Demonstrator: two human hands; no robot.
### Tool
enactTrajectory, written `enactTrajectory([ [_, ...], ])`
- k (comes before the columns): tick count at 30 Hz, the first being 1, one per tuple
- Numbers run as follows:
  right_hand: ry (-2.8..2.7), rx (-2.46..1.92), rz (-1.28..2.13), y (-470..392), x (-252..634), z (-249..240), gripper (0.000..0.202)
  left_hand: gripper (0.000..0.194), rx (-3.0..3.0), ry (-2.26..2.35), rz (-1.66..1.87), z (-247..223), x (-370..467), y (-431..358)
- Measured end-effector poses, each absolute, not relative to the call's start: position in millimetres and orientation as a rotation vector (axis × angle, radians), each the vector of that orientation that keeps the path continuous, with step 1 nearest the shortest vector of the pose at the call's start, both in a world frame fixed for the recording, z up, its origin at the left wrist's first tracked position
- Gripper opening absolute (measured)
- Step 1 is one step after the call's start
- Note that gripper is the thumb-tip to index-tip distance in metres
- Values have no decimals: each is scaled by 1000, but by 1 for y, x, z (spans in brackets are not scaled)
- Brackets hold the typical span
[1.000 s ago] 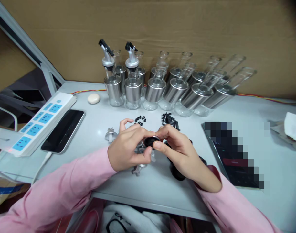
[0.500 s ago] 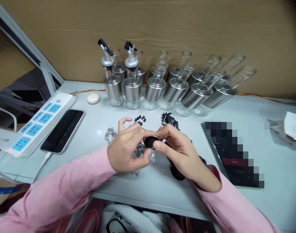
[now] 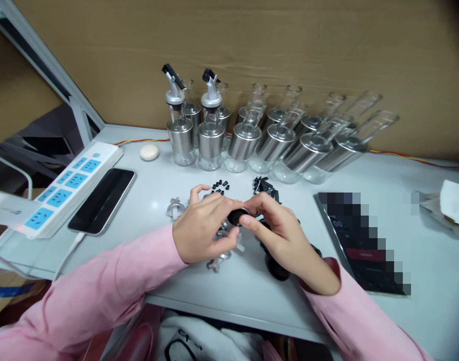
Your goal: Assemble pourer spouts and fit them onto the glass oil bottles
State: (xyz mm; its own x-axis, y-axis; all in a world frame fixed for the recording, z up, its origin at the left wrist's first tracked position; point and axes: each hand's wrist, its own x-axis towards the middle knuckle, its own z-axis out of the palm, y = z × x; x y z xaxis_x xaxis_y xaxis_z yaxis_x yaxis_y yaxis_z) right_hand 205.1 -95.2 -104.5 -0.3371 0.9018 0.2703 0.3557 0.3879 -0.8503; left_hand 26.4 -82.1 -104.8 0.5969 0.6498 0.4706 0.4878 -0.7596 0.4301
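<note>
Both hands meet over the table around a pourer top with a black rubber stopper (image 3: 237, 216), mostly covered by fingers. My left hand (image 3: 205, 228) grips its far left side, its fingers laid over the top edge. My right hand (image 3: 284, 233) pinches it from the right, thumb on the near side. Silver pourer spouts (image 3: 216, 261) lie below and behind my left hand, another silver spout (image 3: 175, 208) to its left. Black rubber stoppers (image 3: 277, 268) lie partly hidden under my right hand. Beyond the hands are small black caps (image 3: 220, 186) and black lever pieces (image 3: 265, 185).
Glass bottles with steel sleeves (image 3: 244, 143) stand in rows at the back; two carry pourers (image 3: 211, 95). A power strip (image 3: 73, 188) and charging phone (image 3: 103, 200) lie left, near a white round case (image 3: 149, 152). A dark tablet (image 3: 350, 240) lies right.
The pourer top has tilted, so less of its silver rim and dark hollow shows. Both hands keep hold of it. The whole view has shifted slightly.
</note>
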Motion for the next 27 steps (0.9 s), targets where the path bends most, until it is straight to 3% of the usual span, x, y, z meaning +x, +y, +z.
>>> enactTrajectory([
  [10,-1790,-990,1007,-99,203,-103,14,24,2466,838,1168,-105,26,-83],
  [15,-1738,-981,933,-99,203,-103,30,25,2602,869,1174,-105,26,-82],
  [20,-1603,-935,997,-100,203,-103,27,28,2551,888,1235,-106,26,-80],
  [27,-1634,-929,907,-98,207,-105,22,16,2616,828,1240,-107,24,-78],
])
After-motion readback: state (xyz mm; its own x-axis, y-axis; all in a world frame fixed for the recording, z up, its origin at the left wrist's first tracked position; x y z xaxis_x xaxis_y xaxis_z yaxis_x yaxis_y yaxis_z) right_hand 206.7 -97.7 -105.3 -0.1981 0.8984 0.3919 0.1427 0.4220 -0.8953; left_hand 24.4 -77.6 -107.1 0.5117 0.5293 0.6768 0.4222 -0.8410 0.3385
